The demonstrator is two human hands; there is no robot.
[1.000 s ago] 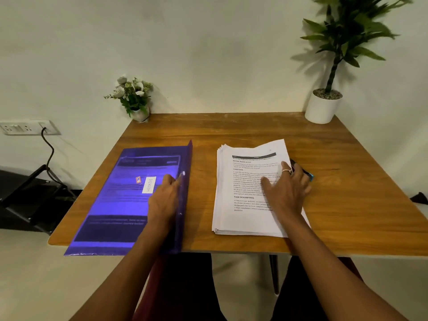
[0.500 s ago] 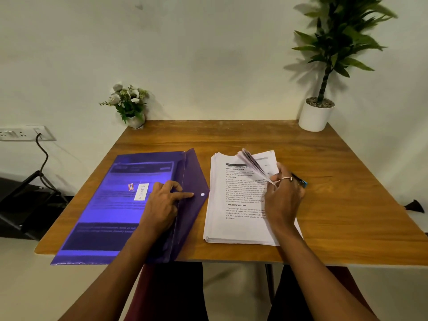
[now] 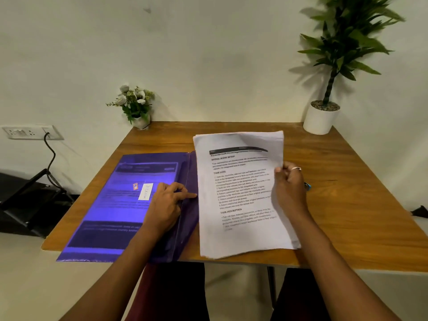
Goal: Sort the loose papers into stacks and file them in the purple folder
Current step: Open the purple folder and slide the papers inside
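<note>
The purple folder lies flat on the left half of the wooden table, its flap folded out to the right. My left hand rests on the folder near the flap, index finger stretched toward the flap's edge. My right hand grips the right edge of a stack of printed white papers and holds it lifted and tilted, its left edge over the flap. Printed text faces me.
A small white flower pot stands at the table's back left corner and a tall plant in a white pot at the back right. A blue pen peeks out behind my right hand. A wall socket with a cable is at left.
The folder flap went from upright to folded out flat. My right hand went from lying on the paper stack to thumbing its edge, then lifted the stack toward the folder.
</note>
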